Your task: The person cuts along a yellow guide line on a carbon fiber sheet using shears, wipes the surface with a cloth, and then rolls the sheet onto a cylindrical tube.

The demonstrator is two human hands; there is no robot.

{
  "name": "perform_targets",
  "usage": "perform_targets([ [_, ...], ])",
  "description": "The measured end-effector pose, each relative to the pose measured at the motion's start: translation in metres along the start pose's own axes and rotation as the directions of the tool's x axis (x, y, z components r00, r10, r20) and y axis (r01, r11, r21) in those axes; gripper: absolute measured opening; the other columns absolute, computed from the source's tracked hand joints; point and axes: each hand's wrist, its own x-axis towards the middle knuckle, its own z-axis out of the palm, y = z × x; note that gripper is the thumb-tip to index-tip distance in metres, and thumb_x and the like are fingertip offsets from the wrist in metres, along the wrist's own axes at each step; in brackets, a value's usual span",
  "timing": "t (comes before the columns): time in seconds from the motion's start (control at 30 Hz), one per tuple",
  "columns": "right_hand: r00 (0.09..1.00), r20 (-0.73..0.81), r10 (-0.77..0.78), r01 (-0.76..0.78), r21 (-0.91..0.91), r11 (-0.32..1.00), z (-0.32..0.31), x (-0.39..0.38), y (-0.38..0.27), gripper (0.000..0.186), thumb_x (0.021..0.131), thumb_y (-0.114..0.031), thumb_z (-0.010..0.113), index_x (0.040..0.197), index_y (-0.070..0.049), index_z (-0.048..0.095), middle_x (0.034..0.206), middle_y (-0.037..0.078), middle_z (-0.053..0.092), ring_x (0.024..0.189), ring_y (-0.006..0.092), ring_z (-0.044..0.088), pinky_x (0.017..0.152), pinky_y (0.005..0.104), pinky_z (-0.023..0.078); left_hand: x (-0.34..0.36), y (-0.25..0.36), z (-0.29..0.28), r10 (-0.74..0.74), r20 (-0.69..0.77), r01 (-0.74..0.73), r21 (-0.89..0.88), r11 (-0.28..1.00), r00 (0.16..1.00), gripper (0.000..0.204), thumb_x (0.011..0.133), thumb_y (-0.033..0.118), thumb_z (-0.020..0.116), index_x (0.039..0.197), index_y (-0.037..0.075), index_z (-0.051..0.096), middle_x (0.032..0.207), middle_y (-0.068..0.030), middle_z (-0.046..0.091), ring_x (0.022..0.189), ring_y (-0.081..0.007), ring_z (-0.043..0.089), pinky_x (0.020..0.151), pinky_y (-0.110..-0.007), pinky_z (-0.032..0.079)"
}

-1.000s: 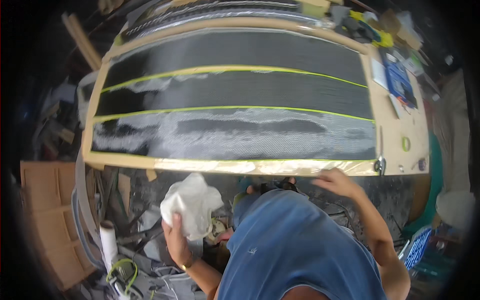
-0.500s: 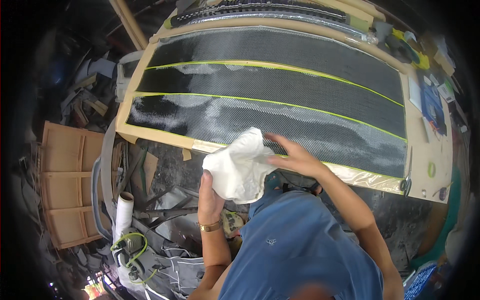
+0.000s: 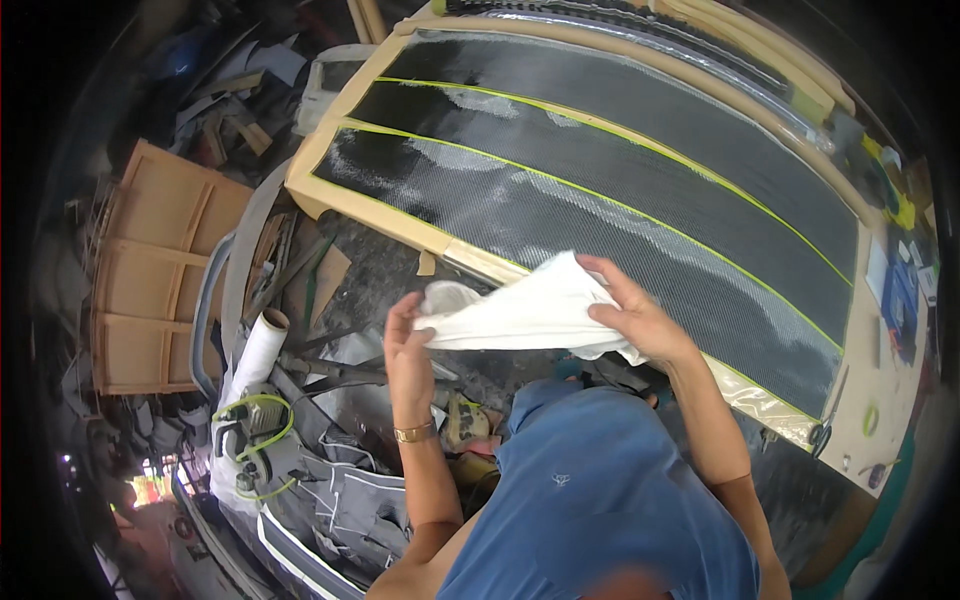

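Note:
A white cloth (image 3: 520, 318) is stretched between my two hands, in front of the table's near edge. My left hand (image 3: 408, 335), with a gold watch on the wrist, pinches the cloth's left end, which bunches into a loose fold. At the other end my right hand (image 3: 640, 315) grips it between thumb and fingers, and a bit hangs below. Beyond the cloth, strips of dark woven fabric (image 3: 640, 210) with yellow-green edges lie side by side on the table. Neither hand touches them.
Scissors (image 3: 822, 435) and a roll of yellow-green tape (image 3: 870, 420) lie at the table's right end. Long rolls (image 3: 640, 60) line the far edge. To my left stand a white roll (image 3: 262, 350), a power tool (image 3: 262, 425) and a wooden panel (image 3: 165, 270).
My hands have moved apart, pulling the crumpled cloth out into a long band. The right hand, earlier beside the cloth with fingers spread, now grips its right end. The view has turned.

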Motion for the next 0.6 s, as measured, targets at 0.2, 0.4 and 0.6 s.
perform_targets([
  [0.2, 0.986, -0.119, -0.118, 0.146, 0.262, 0.954, 0.013, 0.009, -0.033, 0.067, 0.086, -0.004, 0.056, 0.15, -0.006, 0.034, 0.147, 0.01, 0.044, 0.125, 0.0193, 0.05, 0.104, 0.0319, 0.041, -0.025, 0.039, -0.006, 0.323, 0.238, -0.395, 0.39, 0.832, 0.916, 0.039, 0.077, 0.008, 0.075, 0.113, 0.002, 0.06, 0.112, -0.0096, 0.05, 0.11, -0.0237, 0.051, 0.097, -0.039, 0.042],
  [0.4, 0.99, 0.091, -0.103, 0.123, -0.25, 0.96, -0.013, 0.018, -0.044, 0.056, 0.087, -0.013, 0.063, 0.141, -0.007, 0.049, 0.11, 0.008, 0.062, 0.105, 0.0216, 0.061, 0.093, 0.0341, 0.047, -0.014, 0.047, -0.017, 0.05, 0.486, -0.436, 0.729, 0.528, 0.872, 0.017, 0.072, 0.005, 0.077, 0.086, 0.0, 0.068, 0.096, -0.0093, 0.058, 0.095, -0.0321, 0.055, 0.082, -0.042, 0.045],
  [0.6, 0.947, 0.127, 0.295, -0.07, -0.814, 0.577, -0.018, 0.017, -0.075, 0.089, 0.066, -0.052, 0.081, 0.14, -0.013, 0.052, 0.127, 0.012, 0.056, 0.118, 0.0306, 0.054, 0.105, 0.0433, 0.041, 0.008, 0.096, -0.021, 0.126, 0.602, -0.553, 0.603, 0.575, 0.788, 0.015, 0.077, 0.009, 0.075, 0.082, -0.002, 0.067, 0.107, -0.0126, 0.067, 0.089, -0.0209, 0.062, 0.074, -0.03, 0.047],
])
